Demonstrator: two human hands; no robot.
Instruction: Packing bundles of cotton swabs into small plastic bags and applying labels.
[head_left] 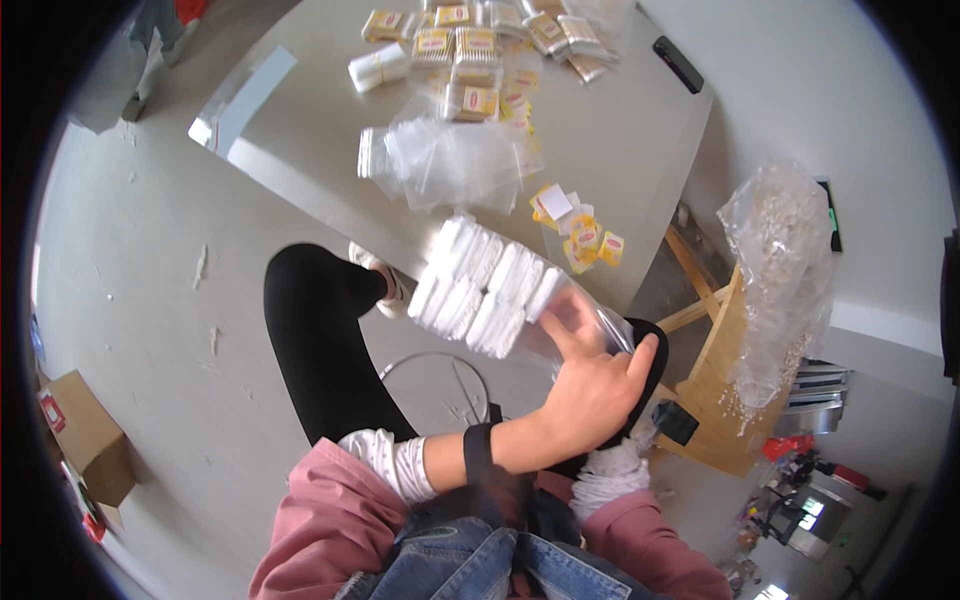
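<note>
My left hand (590, 395) reaches across to the right and grips the loose end of a clear plastic bag (608, 325). Its thumb sticks up apart, while the other fingers are partly behind the film. White bundles (485, 285), packed in two rows, fill the far-left part of this bag, held up over my lap beside the table edge. Their exact kind is blurred. Of my right arm only the sleeve and white cuff (610, 482) show; the hand itself is hidden behind the left one. Flat clear bags (450, 160) lie on the table beyond, near small yellow-and-white cards (585, 235).
On the grey table (310, 130) are several cotton swab packs (470, 45), a white roll (380, 67) and a black phone (678, 65). A large clear sack (780, 280) of small pale pieces stands on a wooden stool (715, 400) at right. A cardboard box (85, 435) sits far left.
</note>
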